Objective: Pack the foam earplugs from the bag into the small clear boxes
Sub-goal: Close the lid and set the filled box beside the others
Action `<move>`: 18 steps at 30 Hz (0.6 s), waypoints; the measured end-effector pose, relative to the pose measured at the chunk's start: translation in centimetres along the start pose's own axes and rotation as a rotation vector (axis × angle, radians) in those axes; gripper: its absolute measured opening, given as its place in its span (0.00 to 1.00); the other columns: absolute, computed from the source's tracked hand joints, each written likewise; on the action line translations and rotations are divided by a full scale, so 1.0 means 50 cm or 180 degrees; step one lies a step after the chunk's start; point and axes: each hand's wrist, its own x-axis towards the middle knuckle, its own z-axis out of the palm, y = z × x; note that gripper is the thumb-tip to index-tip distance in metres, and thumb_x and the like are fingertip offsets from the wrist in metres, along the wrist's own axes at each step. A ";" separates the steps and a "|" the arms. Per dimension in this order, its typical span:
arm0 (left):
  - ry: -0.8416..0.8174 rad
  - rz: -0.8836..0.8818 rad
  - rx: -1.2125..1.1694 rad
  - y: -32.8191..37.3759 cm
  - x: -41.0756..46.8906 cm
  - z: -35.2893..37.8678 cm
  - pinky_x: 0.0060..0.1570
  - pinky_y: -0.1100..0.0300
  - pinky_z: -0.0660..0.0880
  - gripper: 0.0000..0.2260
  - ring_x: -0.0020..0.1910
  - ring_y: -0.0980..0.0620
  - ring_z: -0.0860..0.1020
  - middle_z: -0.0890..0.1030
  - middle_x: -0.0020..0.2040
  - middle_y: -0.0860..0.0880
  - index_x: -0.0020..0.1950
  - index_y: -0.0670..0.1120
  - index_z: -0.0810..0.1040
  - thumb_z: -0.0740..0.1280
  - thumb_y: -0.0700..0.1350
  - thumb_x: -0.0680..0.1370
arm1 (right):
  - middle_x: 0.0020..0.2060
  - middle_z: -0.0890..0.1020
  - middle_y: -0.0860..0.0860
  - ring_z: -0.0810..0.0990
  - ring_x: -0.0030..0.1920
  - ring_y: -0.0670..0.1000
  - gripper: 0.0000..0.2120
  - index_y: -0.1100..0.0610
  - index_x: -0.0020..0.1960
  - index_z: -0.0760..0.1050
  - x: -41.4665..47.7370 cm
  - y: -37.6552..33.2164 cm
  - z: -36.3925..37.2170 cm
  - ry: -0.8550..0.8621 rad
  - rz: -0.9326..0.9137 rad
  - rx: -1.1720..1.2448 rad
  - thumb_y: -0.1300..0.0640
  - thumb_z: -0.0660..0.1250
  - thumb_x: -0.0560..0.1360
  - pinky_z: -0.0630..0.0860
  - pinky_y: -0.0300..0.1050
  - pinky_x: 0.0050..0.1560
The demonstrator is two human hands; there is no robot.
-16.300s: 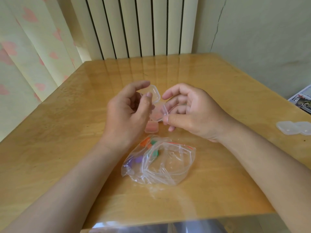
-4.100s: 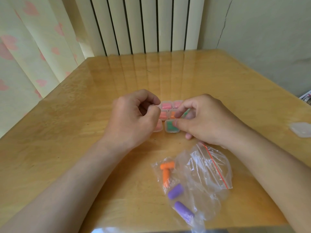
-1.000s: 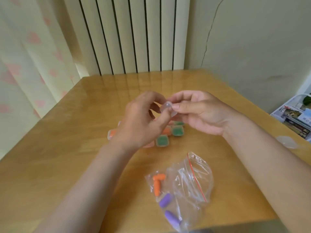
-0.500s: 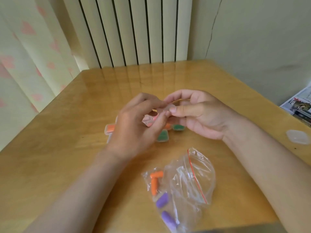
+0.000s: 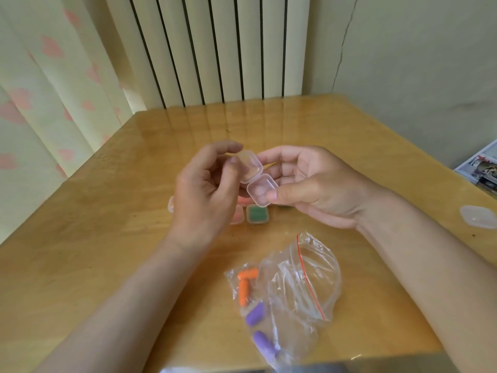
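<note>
Above the desk's middle, a small clear hinged plastic box [image 5: 262,190] was held open and looked empty. The right grip [image 5: 317,184] pinched its base; the left grip [image 5: 204,195] pinched the raised lid. Below the hands on the yellow wooden desk [image 5: 107,238] sat closed filled boxes, partly hidden, including a green-filled box [image 5: 257,214]. Nearer the person lay the crumpled clear zip bag [image 5: 301,281], holding two orange foam earplugs [image 5: 245,285] and two purple foam earplugs [image 5: 255,317]. A spare clear box [image 5: 476,219] sat at the right edge. Judged mostly done: four plugs left, probably two boxes.
</note>
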 end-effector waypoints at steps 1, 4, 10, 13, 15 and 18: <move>-0.0047 -0.0104 -0.0064 0.003 -0.002 0.002 0.33 0.52 0.82 0.07 0.36 0.49 0.84 0.83 0.41 0.47 0.55 0.44 0.79 0.64 0.37 0.81 | 0.45 0.85 0.58 0.85 0.47 0.54 0.24 0.63 0.62 0.77 -0.002 -0.003 -0.001 -0.0033 0.0006 -0.0054 0.73 0.71 0.67 0.80 0.49 0.56; -0.0129 -0.0405 -0.0190 0.007 -0.004 0.008 0.32 0.55 0.81 0.08 0.34 0.49 0.84 0.83 0.39 0.47 0.51 0.46 0.80 0.66 0.34 0.79 | 0.52 0.84 0.60 0.85 0.51 0.56 0.26 0.61 0.63 0.77 -0.004 -0.005 -0.008 0.0020 0.0081 -0.0408 0.68 0.74 0.66 0.80 0.49 0.59; 0.0121 -0.0779 -0.0186 0.009 0.005 0.008 0.36 0.60 0.79 0.10 0.38 0.53 0.79 0.83 0.41 0.43 0.49 0.49 0.83 0.67 0.35 0.78 | 0.44 0.84 0.51 0.77 0.35 0.49 0.14 0.58 0.50 0.80 -0.029 -0.040 -0.036 0.0045 -0.0041 -0.1160 0.67 0.72 0.65 0.72 0.42 0.32; 0.0159 -0.0925 -0.0251 0.013 0.005 0.009 0.32 0.68 0.75 0.09 0.38 0.55 0.78 0.82 0.42 0.42 0.51 0.46 0.83 0.66 0.34 0.79 | 0.40 0.83 0.39 0.71 0.33 0.53 0.14 0.56 0.50 0.81 -0.051 -0.052 -0.032 -0.0965 0.0386 -0.2004 0.70 0.76 0.69 0.68 0.39 0.30; 0.0155 -0.0977 -0.0220 0.012 0.005 0.008 0.32 0.66 0.76 0.10 0.38 0.53 0.79 0.82 0.44 0.39 0.51 0.47 0.83 0.66 0.34 0.79 | 0.37 0.80 0.36 0.71 0.32 0.52 0.13 0.52 0.48 0.82 -0.052 -0.048 -0.019 -0.1209 0.0552 -0.2396 0.68 0.77 0.69 0.69 0.34 0.31; 0.0156 -0.1090 -0.0281 0.014 0.004 0.008 0.30 0.62 0.76 0.10 0.35 0.53 0.80 0.82 0.42 0.40 0.50 0.46 0.83 0.65 0.34 0.79 | 0.31 0.77 0.41 0.71 0.30 0.44 0.10 0.55 0.40 0.82 -0.046 -0.040 -0.008 -0.1047 0.0505 -0.2674 0.68 0.76 0.69 0.69 0.34 0.32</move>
